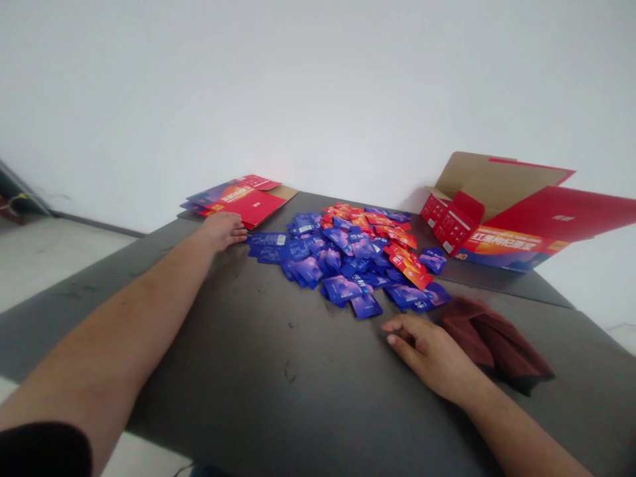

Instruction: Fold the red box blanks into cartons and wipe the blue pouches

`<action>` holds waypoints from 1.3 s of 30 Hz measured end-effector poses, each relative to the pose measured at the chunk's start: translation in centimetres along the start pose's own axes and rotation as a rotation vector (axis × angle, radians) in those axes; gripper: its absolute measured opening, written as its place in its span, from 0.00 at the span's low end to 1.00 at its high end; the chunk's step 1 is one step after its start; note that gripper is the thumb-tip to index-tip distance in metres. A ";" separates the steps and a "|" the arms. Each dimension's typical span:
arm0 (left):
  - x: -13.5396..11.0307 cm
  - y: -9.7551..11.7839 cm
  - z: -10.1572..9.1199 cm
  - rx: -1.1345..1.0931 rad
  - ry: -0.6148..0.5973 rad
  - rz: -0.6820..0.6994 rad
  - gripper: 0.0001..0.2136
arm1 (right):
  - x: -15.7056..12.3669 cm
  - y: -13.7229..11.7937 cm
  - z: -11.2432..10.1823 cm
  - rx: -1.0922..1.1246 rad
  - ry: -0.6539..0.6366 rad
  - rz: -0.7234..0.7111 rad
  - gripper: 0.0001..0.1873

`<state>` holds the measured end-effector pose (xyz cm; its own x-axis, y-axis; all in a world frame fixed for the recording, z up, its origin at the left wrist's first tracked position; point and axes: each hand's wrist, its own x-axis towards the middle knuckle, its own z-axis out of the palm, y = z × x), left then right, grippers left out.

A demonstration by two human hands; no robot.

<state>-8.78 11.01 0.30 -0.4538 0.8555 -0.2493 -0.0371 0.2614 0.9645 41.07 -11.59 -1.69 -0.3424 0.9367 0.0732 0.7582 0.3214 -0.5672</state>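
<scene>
A heap of blue packets (308, 270) and red-orange packets (405, 262) lies in the middle of the table. My left hand (226, 230) reaches to the left end of the heap, in front of some flattened red and blue cartons (248, 202). Its fingers are stretched toward the nearest blue packets; whether they touch is unclear. Just in front of the heap, my right hand (430, 351) rests at the table with loosely bent fingers, thumb apart and nothing in it. Beside it lies a dark red cloth (489, 334) with a black edge.
An open red carton (507, 245) with its flaps raised stands at the back right, against the white wall (318, 99). The dark grey table (278, 384) runs along that wall. Pale floor (89, 248) shows past its left edge.
</scene>
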 end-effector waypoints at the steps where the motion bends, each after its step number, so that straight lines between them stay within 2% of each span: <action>1: 0.3 0.0 0.1 -0.030 -0.002 -0.016 0.21 | 0.0 -0.1 0.0 -0.002 -0.001 0.001 0.16; 9: 1.2 -0.2 -0.3 -0.206 -0.026 -0.074 0.14 | -0.1 -0.2 0.1 0.002 0.012 -0.016 0.15; 15: 1.0 -0.1 -0.1 -0.310 -0.049 -0.043 0.10 | 0.0 -0.2 0.0 -0.010 -0.004 -0.022 0.15; 20: 0.8 -0.1 0.2 -0.357 -0.084 -0.002 0.13 | -0.1 0.0 0.1 -0.011 -0.016 -0.011 0.16; 23: 0.8 -0.2 0.4 -0.347 -0.085 0.025 0.11 | -0.1 0.0 0.1 -0.015 -0.024 -0.008 0.16; 26: 0.7 -0.2 0.7 -0.320 -0.059 0.064 0.08 | -0.1 -0.1 0.0 -0.018 -0.030 -0.006 0.16; 31: 0.1 -0.5 0.8 -0.261 0.022 0.143 0.19 | -0.1 0.0 -0.1 -0.016 -0.043 0.004 0.17; 39: -0.9 -1.8 0.4 -0.178 0.178 0.120 0.21 | -0.2 0.0 -0.3 -0.020 -0.070 0.017 0.19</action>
<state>-7.94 9.94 -1.20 -0.6130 0.7797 -0.1281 -0.1220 0.0668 0.9903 41.26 -11.76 -1.45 -0.3667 0.9303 0.0058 0.7748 0.3089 -0.5517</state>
